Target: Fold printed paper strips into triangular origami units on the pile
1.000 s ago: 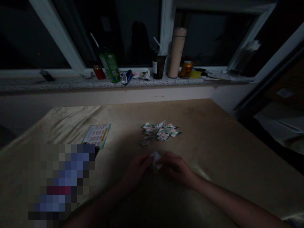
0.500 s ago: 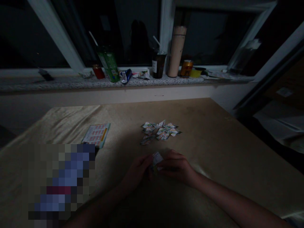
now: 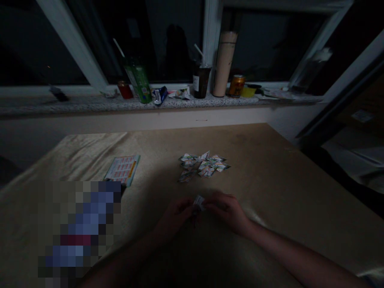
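Note:
A small piece of printed paper (image 3: 198,202), whitish and folded, sits between my two hands above the table. My left hand (image 3: 179,212) pinches its left side, with the fingers partly in shadow. On its right side the fingers of my right hand (image 3: 225,208) are closed on it. Just beyond my hands lies a loose cluster of folded paper pieces (image 3: 207,170), pointed and printed in white, green and red. The dim light hides the finer folds of the paper I hold.
A printed card (image 3: 124,168) lies on the tabletop (image 3: 270,172) at left, beside a pixelated blue object (image 3: 90,220). On the stone windowsill (image 3: 180,105) stand a green bottle (image 3: 141,82), a dark cup with straw (image 3: 200,82), a tall pinkish flask (image 3: 224,66) and a gold can (image 3: 237,86).
The paper between my hands looks smaller, with less of it showing. My right-hand fingers have shifted slightly on it. The cluster of folded pieces stays put.

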`<state>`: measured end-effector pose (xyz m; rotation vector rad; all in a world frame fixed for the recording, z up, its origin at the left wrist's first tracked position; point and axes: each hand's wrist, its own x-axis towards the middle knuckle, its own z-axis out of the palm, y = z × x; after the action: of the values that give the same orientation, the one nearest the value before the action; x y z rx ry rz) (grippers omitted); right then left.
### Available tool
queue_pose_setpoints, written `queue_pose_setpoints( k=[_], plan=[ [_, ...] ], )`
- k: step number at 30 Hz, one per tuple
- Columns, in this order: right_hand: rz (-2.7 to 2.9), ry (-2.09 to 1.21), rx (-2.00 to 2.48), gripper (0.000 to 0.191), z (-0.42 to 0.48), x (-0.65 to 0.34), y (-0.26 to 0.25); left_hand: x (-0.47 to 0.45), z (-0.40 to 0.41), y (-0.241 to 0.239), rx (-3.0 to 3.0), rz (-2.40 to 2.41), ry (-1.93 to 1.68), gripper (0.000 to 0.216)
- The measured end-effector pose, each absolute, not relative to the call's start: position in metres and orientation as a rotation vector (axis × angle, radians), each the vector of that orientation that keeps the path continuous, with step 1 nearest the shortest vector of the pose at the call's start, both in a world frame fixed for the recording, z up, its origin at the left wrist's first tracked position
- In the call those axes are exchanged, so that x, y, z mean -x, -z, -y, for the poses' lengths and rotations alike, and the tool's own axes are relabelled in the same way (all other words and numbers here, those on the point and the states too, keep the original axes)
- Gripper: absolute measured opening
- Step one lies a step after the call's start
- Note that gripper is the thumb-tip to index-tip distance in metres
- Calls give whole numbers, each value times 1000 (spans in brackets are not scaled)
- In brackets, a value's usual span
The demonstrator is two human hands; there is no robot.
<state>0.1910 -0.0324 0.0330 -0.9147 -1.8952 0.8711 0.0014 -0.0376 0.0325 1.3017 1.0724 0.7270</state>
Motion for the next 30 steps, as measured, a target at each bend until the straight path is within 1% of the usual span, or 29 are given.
queue_pose_setpoints(
  k=[3,7,11,13,22,25,30],
  plan=[
    [1874,-905,966,21,34,-190,-31,-2,40,-32,-1281,-1067,-737,25],
    [1806,-946,1019,20,34,-189,-27,-3,43,-35,-1290,-1053,-779,36],
    [1728,-965,1048,17,34,-187,-25,-5,43,-36,-1324,-1074,-715,29],
    [1689,-994,1059,18,35,-186,-25,-6,43,-35,-1344,-1142,-692,25],
    [1682,-1049,1021,19,37,-183,-25,-4,43,-33,-1461,-1181,-727,33],
    [1664,-1073,1033,22,37,-183,-23,-5,44,-34,-1438,-1196,-720,35],
    [1610,-1199,1080,34,37,-180,-21,-5,44,-34,-1486,-1279,-724,37]
  ],
)
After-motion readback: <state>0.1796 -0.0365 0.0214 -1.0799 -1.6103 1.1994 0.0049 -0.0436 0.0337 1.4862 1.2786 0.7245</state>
